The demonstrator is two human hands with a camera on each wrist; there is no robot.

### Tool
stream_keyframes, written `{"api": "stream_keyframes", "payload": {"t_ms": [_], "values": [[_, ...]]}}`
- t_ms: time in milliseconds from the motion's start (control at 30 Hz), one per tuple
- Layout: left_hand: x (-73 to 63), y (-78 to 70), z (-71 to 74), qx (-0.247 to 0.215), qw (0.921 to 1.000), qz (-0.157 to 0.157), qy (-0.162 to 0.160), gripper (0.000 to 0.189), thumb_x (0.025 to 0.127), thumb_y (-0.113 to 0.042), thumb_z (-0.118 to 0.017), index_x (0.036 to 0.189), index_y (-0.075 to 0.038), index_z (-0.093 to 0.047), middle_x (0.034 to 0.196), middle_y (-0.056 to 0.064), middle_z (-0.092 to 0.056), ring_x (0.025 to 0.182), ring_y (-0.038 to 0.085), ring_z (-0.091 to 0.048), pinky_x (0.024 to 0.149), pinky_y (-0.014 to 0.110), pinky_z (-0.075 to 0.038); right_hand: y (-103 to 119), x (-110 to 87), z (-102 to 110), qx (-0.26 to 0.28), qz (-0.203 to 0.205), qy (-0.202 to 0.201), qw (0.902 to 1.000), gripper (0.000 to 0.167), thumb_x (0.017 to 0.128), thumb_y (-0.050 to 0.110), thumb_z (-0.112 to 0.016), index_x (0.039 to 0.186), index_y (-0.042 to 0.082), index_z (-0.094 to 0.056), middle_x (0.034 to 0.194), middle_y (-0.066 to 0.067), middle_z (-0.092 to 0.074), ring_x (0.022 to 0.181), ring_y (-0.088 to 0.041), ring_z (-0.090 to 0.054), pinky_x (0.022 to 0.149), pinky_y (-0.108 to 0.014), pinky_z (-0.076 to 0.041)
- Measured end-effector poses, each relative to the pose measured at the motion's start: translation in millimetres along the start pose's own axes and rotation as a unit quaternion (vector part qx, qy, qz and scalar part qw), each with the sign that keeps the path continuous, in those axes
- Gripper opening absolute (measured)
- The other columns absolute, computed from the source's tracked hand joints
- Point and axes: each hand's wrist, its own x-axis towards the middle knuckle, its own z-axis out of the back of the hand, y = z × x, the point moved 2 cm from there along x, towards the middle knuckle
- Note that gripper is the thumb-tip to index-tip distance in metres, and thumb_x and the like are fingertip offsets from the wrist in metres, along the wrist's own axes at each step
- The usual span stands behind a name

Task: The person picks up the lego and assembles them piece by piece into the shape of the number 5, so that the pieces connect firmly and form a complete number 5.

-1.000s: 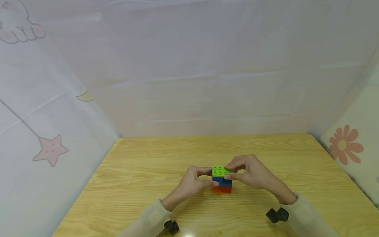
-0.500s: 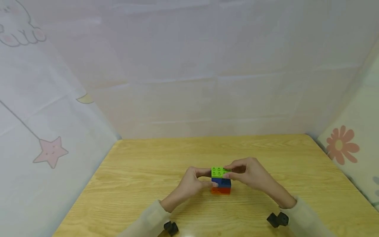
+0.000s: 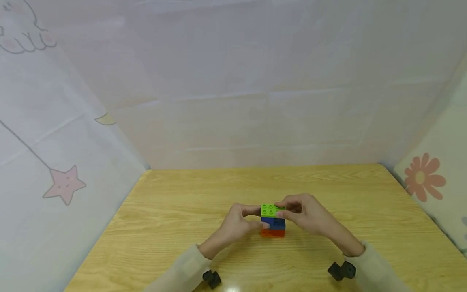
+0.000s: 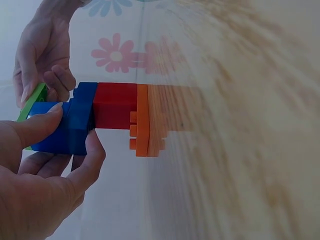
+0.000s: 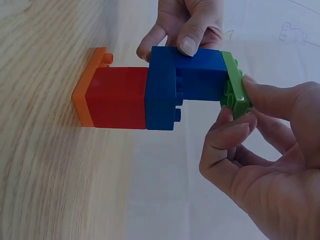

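Note:
A stack of toy building bricks stands on the wooden table. At its base lies a thin orange brick (image 4: 143, 120), under a red brick (image 5: 120, 97). Above the red come a wide blue brick (image 5: 161, 90) and a narrower blue brick (image 5: 205, 75). A thin lime-green brick (image 3: 267, 211) caps the stack, jutting past the upper blue one and slightly tilted in the right wrist view. My left hand (image 3: 235, 223) grips the blue bricks from the left, thumb in front. With thumb and fingers, my right hand (image 3: 310, 215) pinches the green brick's right end.
The wooden table (image 3: 175, 194) spreads around the stack. Pale cloth walls with a printed pink star (image 3: 65, 184) and a red flower (image 3: 425, 177) stand along its back and sides. Small black devices (image 3: 341, 270) sit at both wrists.
My right thumb has shifted slightly up and onto the green brick's front edge. The left hand keeps its grip, and the stack stays in place while the head view sways a little.

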Motion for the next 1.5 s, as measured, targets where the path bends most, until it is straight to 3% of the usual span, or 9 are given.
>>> {"api": "stream_keyframes", "payload": {"t_ms": [267, 667, 1000, 1167, 1333, 1500], "values": [[-0.4, -1.3, 0.4, 0.010, 0.9999, 0.003, 0.004, 0.040, 0.091, -0.026, -0.084, 0.129, -0.032, -0.076, 0.124, -0.006, -0.078, 0.136, 0.022, -0.063, 0.122, 0.069, -0.034, 4, 1.2, 0, 0.019, -0.020, 0.010, 0.9996, 0.032, 0.100, 0.028, -0.073, 0.125, 0.008, -0.077, 0.104, -0.005, -0.077, 0.079, -0.010, -0.067, 0.068, -0.024, -0.055], [0.1, -2.6, 1.2, 0.010, 0.9999, 0.004, 0.005, 0.038, 0.092, -0.026, -0.083, 0.128, -0.030, -0.077, 0.123, -0.005, -0.079, 0.136, 0.023, -0.063, 0.122, 0.070, -0.033, 4, 4.4, 4, 0.013, -0.033, 0.023, 0.9991, 0.033, 0.098, 0.028, -0.076, 0.125, 0.009, -0.077, 0.094, -0.003, -0.074, 0.065, -0.009, -0.051, 0.055, -0.024, -0.043], [1.3, -4.6, 1.3, 0.008, 0.9999, 0.004, 0.006, 0.036, 0.091, -0.027, -0.084, 0.127, -0.029, -0.078, 0.122, -0.005, -0.079, 0.132, 0.022, -0.066, 0.121, 0.071, -0.033, -7, -0.4, 3, 0.004, 0.027, -0.005, 0.9996, 0.030, 0.099, 0.032, -0.074, 0.124, 0.016, -0.077, 0.107, -0.001, -0.076, 0.086, -0.004, -0.067, 0.077, -0.024, -0.060], [1.4, -6.6, 0.4, 0.003, 1.0000, -0.001, 0.009, 0.037, 0.091, -0.027, -0.084, 0.128, -0.030, -0.077, 0.121, -0.005, -0.079, 0.132, 0.021, -0.066, 0.121, 0.068, -0.036, -10, -3.2, 1, 0.016, 0.017, -0.029, 0.9993, 0.031, 0.098, 0.032, -0.076, 0.126, 0.020, -0.076, 0.120, -0.002, -0.076, 0.098, -0.009, -0.069, 0.083, -0.025, -0.061], [0.6, -6.2, 0.0, -0.005, 0.9999, 0.006, 0.007, 0.037, 0.091, -0.026, -0.085, 0.127, -0.030, -0.077, 0.121, -0.006, -0.079, 0.130, 0.019, -0.066, 0.121, 0.067, -0.036, -12, -5.6, -1, 0.019, 0.009, -0.028, 0.9994, 0.040, 0.096, 0.034, -0.078, 0.131, 0.016, -0.072, 0.132, -0.009, -0.073, 0.115, -0.024, -0.071, 0.092, -0.028, -0.061], [-0.2, -6.1, 2.1, -0.012, 0.9998, 0.012, 0.009, 0.037, 0.090, -0.028, -0.085, 0.126, -0.030, -0.078, 0.121, -0.006, -0.079, 0.132, 0.019, -0.064, 0.121, 0.068, -0.035, -18, -7.1, -5, 0.045, 0.006, -0.009, 0.9990, 0.041, 0.096, 0.033, -0.079, 0.130, 0.012, -0.072, 0.129, -0.010, -0.073, 0.114, -0.028, -0.072, 0.094, -0.029, -0.061]]}}
